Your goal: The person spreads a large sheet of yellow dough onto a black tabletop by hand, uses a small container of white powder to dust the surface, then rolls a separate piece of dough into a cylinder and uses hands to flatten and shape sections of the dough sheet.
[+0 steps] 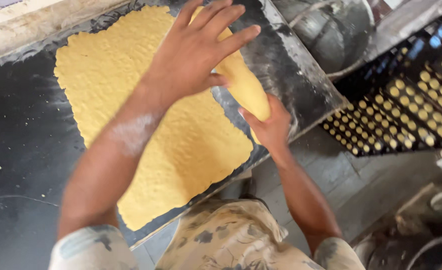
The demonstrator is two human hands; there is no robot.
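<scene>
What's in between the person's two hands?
A roll of yellow dough stretches between them in the head view. The left hand presses on its upper part, and the right hand holds its lower end, above the flat dough sheet.

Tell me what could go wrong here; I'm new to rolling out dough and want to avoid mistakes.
1. The dough sheet reaches the edge of the dark table, so more rolling may push it over.
2. The right hand grips the very end of the dough-coated rolling pin while the left hand lies flat on it; uneven pressure could thin or tear the sheet.
</scene>
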